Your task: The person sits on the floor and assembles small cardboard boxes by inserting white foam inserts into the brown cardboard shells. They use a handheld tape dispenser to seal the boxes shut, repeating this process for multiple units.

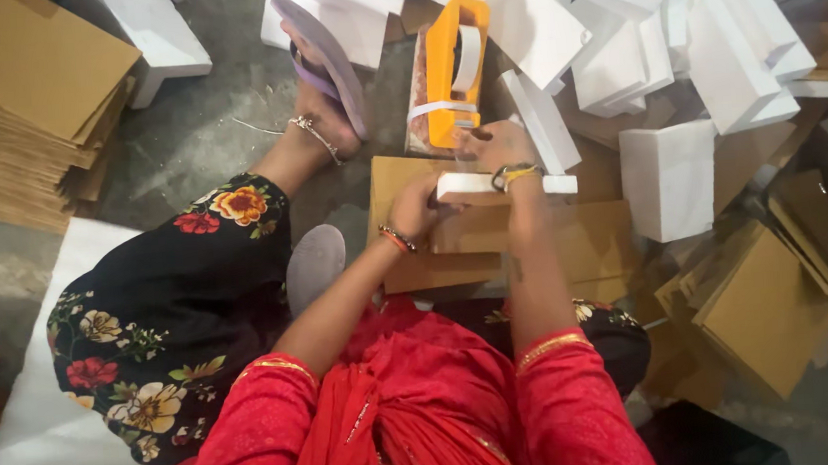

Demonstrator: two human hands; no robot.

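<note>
Far left, a stack of flat brown cardboard sheets on the concrete floor, with a white foam slab near left under a floral-trousered leg. Left of centre, a foot in a lilac sandal, an anklet at the ankle. At centre, left hand curled around the near-left end of a narrow white foam strip, fingers pressed onto it, bangle at the wrist. Just right, right hand over the strip's top from the far side, grip closed on it, fingertips hidden behind the strip, so exact finger placement unclear. Strip held level above a flat brown cardboard box resting on the lap and floor, apparently just off its surface. Just beyond the hands, an orange tape dispenser standing upright. Right and far right, a heap of white foam blocks and more folded brown cartons near right. Judged best handled gently: foam likely to dent or snap, so even pressure from both hands, strip kept square to the box edge, both ends steadied before pressing down.
</note>
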